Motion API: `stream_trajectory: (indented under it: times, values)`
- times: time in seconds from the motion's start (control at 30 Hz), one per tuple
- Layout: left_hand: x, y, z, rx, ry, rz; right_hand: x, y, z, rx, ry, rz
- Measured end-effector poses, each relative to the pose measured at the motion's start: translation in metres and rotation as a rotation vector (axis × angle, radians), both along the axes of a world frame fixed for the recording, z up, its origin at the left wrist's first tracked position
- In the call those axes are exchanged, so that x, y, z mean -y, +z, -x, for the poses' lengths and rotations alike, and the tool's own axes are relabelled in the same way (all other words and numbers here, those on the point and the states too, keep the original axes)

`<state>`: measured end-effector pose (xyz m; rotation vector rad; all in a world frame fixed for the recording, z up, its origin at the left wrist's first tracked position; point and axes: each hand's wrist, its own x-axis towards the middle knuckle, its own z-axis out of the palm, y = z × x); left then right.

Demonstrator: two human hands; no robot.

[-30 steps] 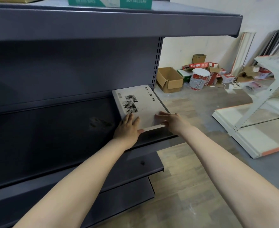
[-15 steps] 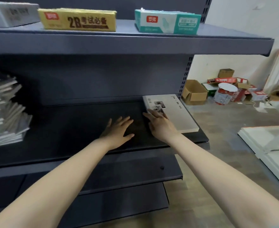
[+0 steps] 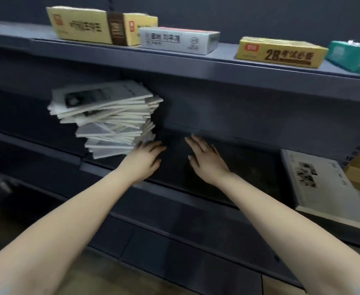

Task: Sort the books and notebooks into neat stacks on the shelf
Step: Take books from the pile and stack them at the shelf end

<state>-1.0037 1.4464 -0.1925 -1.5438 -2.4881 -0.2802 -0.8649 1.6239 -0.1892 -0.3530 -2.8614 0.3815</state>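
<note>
I count two hands, both flat-fingered, holding nothing: left hand [image 3: 145,160] just beside one messy book stack [image 3: 111,120], right hand [image 3: 206,160] over the shelf [image 3: 249,169]. One lone book [image 3: 323,184] lies at the shelf's right end.

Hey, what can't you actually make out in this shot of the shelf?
Head view only:
- Messy stack: notebook count, motion blur merges the edges.
- Left hand: whether it touches the stack, blur.
- Flat book: title too small; one corner cut by the right edge.
- Teal box: cut by the right edge.
</note>
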Motion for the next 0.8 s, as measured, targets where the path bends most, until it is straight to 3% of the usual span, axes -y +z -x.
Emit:
stream_trajectory:
  times: [0.5,0.8]
  values:
    - [0.153,0.023,0.064,-0.039,0.351,-0.121,0.138,0.041,0.152,-0.23,0.342,-0.127]
    - [0.202,0.02,0.094,-0.01,0.464,-0.209,0.175,0.063,0.226,-0.221,0.369,-0.29]
